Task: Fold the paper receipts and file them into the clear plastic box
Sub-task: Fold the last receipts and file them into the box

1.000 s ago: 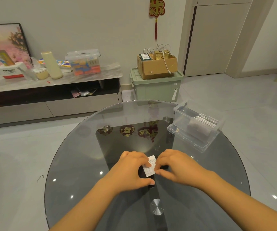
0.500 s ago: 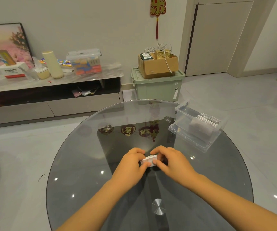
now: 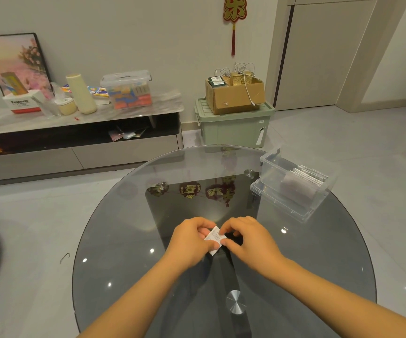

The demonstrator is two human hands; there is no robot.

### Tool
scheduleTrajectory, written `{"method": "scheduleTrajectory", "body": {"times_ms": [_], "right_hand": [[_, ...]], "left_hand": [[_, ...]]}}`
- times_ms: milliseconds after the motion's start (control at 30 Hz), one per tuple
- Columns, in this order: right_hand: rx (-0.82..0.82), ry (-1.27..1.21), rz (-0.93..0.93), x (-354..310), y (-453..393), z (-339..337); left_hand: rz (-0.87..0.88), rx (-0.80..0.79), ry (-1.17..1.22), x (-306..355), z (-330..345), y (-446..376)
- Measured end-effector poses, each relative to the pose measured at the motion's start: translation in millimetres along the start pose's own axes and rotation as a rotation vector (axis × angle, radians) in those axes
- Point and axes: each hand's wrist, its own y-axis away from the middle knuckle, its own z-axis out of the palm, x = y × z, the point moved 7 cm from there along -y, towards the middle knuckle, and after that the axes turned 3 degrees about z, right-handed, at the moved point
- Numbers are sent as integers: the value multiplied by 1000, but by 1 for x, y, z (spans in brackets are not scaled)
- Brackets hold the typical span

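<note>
Fingers [image 3: 228, 230] of both hands pinch one folded receipt [image 3: 214, 238]: left hand [image 3: 192, 240] grips its left edge, thumb on top; right hand [image 3: 248, 237] grips its right edge between thumb and forefinger.

Change: half a second ago the receipt showed edge-on as a thin strip between the fingertips; now its printed face is turned up, tilted as a diamond. A second ago it lay similarly face-up. Both hands remain at the same spot over the table.

Surroundings, largest first:
- Floor [image 3: 343, 142], pale and glossy, all round.
- Wall [image 3: 123, 32] beyond the fingers, a red hanging ornament [image 3: 234, 11] on it.
- Table [image 3: 123, 240], round dark glass, beneath the hands.
- Sideboard [image 3: 75, 142], far left of the fingers, holding a framed picture [image 3: 14, 62] and containers.
- Green bin [image 3: 233, 128], beyond the fingers, a cardboard box [image 3: 236, 93] on top.
- Clear box [image 3: 292, 184], open, on the table beyond and right of the fingers, well apart from them; folded receipts stand inside.

Receipt position: between both sets of fingertips, just above the glass; contact with the glass cannot be told.
</note>
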Motion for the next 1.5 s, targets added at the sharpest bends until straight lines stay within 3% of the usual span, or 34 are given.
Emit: {"method": "scheduleTrajectory", "body": {"times_ms": [100, 267, 333, 433, 600, 767, 900, 1033, 1233, 1400, 1500], "right_hand": [[4, -107, 87, 5, 1, -3], [-75, -619, 395, 13, -2, -5], [-110, -767, 436, 9, -2, -15], [-22, -718, 420, 10, -7, -40], [167, -572, 399, 23, -8, -72], [304, -708, 440, 39, -7, -100], [532, -806, 456, 57, -6, -133], [714, -683, 441, 73, -11, -165], [804, -489, 440, 102, -19, -191], [834, -218, 432, 122, -20, -209], [781, -81, 436, 133, -24, -209]], "left_hand": [[-12, 27, 104, 3, 0, 3], [-52, 120, 454, 13, -6, 9], [-63, 122, 582, 22, -4, 7], [-55, 82, 703, 41, 2, 1], [-12, 99, 615, 71, 9, -13], [60, 184, 643, 106, 23, -32], [127, 167, 713, 139, 39, -47], [176, 121, 744, 166, 54, -66], [313, 86, 487, 186, 75, -104], [666, 60, -182, 211, 92, -116], [815, -105, -568, 214, 114, -118]]}}
